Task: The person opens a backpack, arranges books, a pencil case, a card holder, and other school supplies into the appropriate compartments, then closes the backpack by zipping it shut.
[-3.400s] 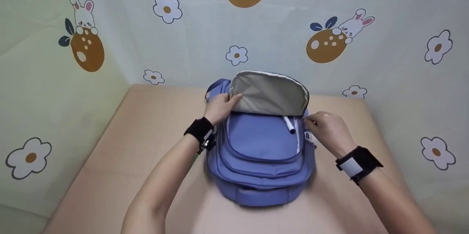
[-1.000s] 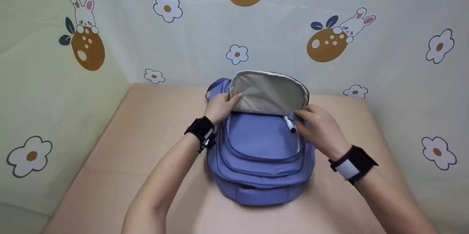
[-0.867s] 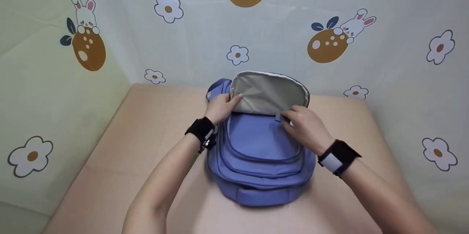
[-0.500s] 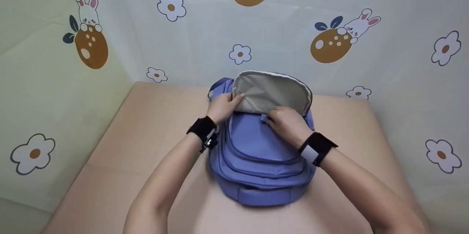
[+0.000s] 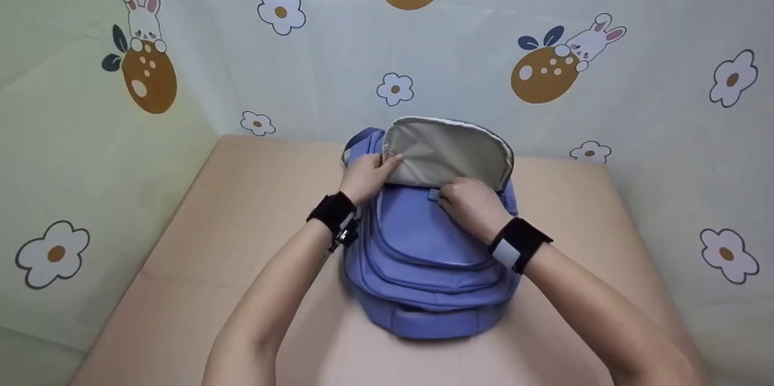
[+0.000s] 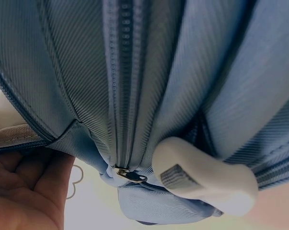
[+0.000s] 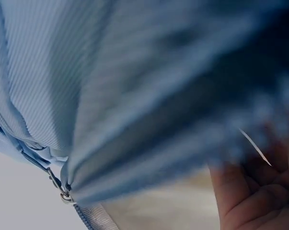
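A blue backpack [image 5: 423,289] lies on its back, its front pocket flap [image 5: 450,153] folded up to bare a grey lining. My left hand [image 5: 366,177] pinches the flap's left edge, thumb on the lining; in the left wrist view its fingers [image 6: 39,177] go behind the fabric. At the pocket mouth, the right hand [image 5: 474,201] holds a small blue block-like thing [image 5: 433,195] at its fingertips; I cannot tell its kind. The right wrist view shows curled fingers [image 7: 259,191] beside the blurred pocket edge. The white marker seen earlier is hidden.
The backpack rests on a beige table [image 5: 236,222], close to a pale cloth backdrop [image 5: 326,59] printed with flowers and rabbits. A metal zipper pull [image 6: 131,176] and a white plastic piece [image 6: 204,175] show on the bag's side.
From the pocket's right zipper edge, my right hand has moved left across the pocket mouth with the small blue thing, covering where the marker was. The left hand keeps its hold.
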Tool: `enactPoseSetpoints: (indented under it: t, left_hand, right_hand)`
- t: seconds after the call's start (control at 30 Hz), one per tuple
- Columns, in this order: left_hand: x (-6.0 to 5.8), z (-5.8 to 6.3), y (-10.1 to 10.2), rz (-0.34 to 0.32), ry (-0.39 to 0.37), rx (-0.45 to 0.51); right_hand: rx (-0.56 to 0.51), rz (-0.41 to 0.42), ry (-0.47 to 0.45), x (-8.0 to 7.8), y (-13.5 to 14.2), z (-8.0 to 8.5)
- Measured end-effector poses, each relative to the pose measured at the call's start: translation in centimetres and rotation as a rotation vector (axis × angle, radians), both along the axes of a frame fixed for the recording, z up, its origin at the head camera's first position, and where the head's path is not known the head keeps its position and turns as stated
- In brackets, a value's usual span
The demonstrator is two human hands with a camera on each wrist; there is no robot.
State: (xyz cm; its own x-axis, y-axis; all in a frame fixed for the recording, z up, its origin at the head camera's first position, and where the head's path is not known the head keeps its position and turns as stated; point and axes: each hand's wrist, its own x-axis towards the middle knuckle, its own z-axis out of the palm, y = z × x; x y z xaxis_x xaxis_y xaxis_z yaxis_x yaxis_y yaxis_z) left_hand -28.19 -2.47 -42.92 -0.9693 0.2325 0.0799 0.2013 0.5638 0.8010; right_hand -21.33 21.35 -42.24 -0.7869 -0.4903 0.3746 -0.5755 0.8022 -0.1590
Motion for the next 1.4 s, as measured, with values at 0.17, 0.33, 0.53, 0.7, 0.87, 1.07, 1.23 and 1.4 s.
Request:
enactPoseSetpoints:
  t: [0.17, 0.33, 0.53, 0.7, 0.87, 1.07, 1.23, 1.4]
  left_hand:
    - [0.1, -0.1, 0.1, -0.002, -0.012, 0.008]
    - [0.0, 0.0, 0.0, -0.003, -0.020, 0.016]
    - [-0.1, 0.0, -0.1, -0.015, -0.031, 0.031]
    - [0.1, -0.1, -0.3, -0.038, -0.043, 0.054]
    - [0.3, -0.2, -0.7, -0.085, -0.036, 0.083]
    - [0.8, -0.2, -1.5, -0.181, 0.023, 0.064]
    - [1.4, -0.4, -2.3, -0.282, 0.062, 0.033]
    - [2.3, -0.9, -3.0, -0.346, 0.096, -0.032]
  right_hand:
    - [-0.100, 0.053, 0.089, 1.3, 0.9, 1.4]
    - [-0.316, 0.058, 0.331, 2.5, 3.4, 4.0]
    - [-0.426, -0.139, 0.237, 1.5, 7.1, 4.8]
    - [-0.456, -0.238, -0.100, 0.6, 8.6, 3.5]
    - [-0.458, -0.273, -0.071, 0.4, 9.0, 2.7]
    - [-0.458, -0.266, 0.033, 1.4, 9.2, 2.2]
    - [-0.470, -0.233, 0.062, 2.7, 9.3, 1.4]
    - [-0.488, -0.162, 0.073, 4.1, 9.5, 0.2]
